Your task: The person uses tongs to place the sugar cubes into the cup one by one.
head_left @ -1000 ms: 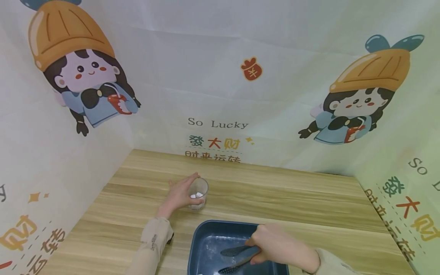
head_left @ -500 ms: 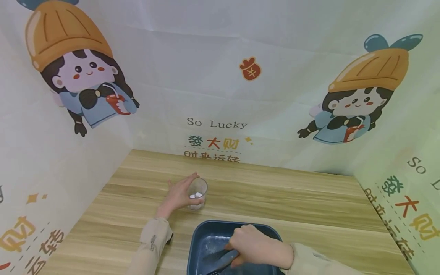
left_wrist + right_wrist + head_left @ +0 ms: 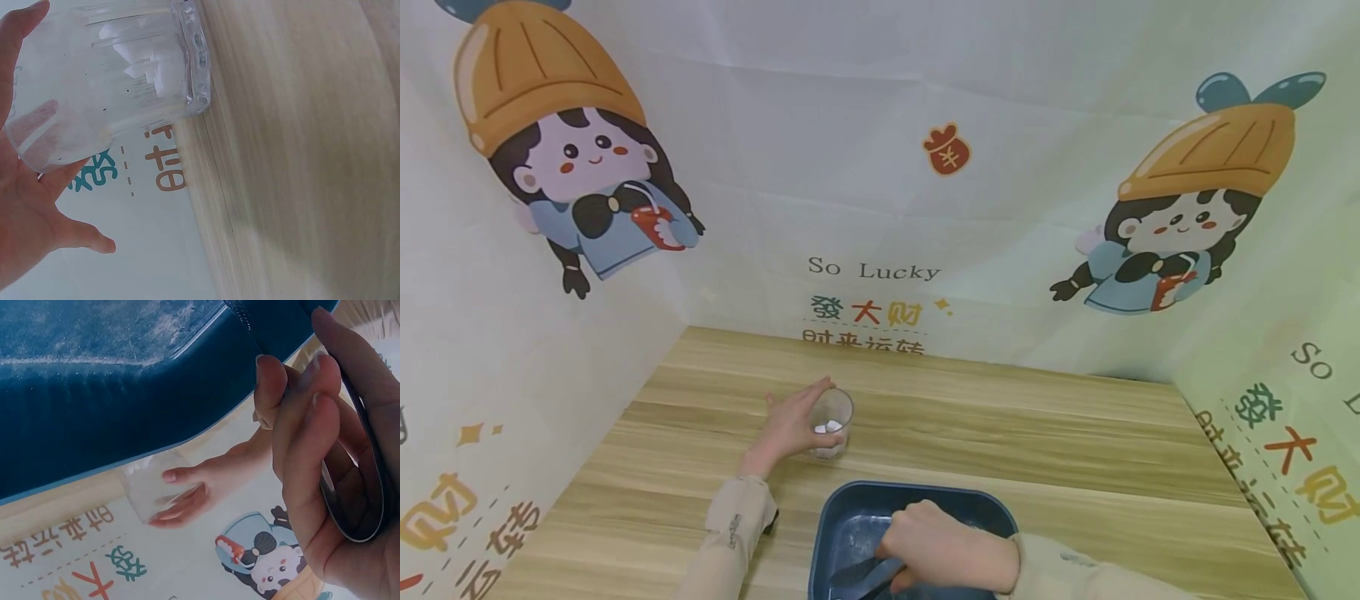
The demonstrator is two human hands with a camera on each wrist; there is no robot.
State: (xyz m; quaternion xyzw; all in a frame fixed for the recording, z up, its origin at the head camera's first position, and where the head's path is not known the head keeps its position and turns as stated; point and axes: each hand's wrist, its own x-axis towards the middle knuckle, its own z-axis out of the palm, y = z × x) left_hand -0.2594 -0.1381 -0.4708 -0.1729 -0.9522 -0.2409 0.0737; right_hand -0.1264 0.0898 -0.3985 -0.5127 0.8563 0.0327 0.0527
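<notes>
My left hand (image 3: 786, 427) holds a clear glass (image 3: 839, 407) upright on the table, thumb on the near side and fingers on the far side. Several white cube-like pieces (image 3: 164, 70) lie in the bottom of the glass. My right hand (image 3: 946, 543) grips a pair of dark tongs (image 3: 856, 573) above a dark blue tray (image 3: 822, 542). Bent end of the tongs (image 3: 357, 532) sits against the palm in the right wrist view. Their tips point down into the tray's near left part, and whether they pinch anything is hidden.
The wood-grain table (image 3: 1037, 433) reaches back to a printed cloth (image 3: 880, 200) that hangs behind and on both sides. Behind the tray's far left corner stands the glass. The tray's near side lies beyond the head view's lower edge.
My right hand has moved left and slightly nearer across the tray, taking the tongs with it toward the near left part. The left hand and the glass have stayed in place.
</notes>
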